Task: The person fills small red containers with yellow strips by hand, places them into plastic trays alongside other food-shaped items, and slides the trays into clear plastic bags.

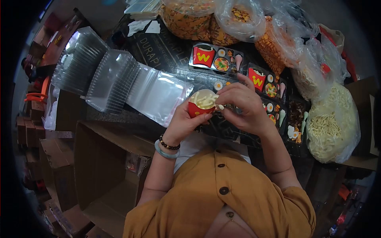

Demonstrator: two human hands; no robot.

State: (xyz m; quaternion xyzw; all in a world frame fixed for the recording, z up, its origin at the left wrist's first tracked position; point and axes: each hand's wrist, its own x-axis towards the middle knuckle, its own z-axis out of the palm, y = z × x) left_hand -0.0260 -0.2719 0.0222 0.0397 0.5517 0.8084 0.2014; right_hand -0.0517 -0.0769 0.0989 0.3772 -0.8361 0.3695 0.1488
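My left hand is wrapped round a small red fries box, held upright with its mouth toward me. Pale toy French fries fill the box. At the box's right edge, my right hand pinches a few pale fries between thumb and fingers. Beneath both hands lies a clear tray with a tiny egg showing; the hands cover much of it. Beyond it, another tray carries a red box marked with a yellow W, a small pizza and other miniatures.
Stacked clear plastic trays and clear bags lie to the left. Bags of orange pieces line the back, and a bag of pale fries stands right. An open cardboard box sits at lower left.
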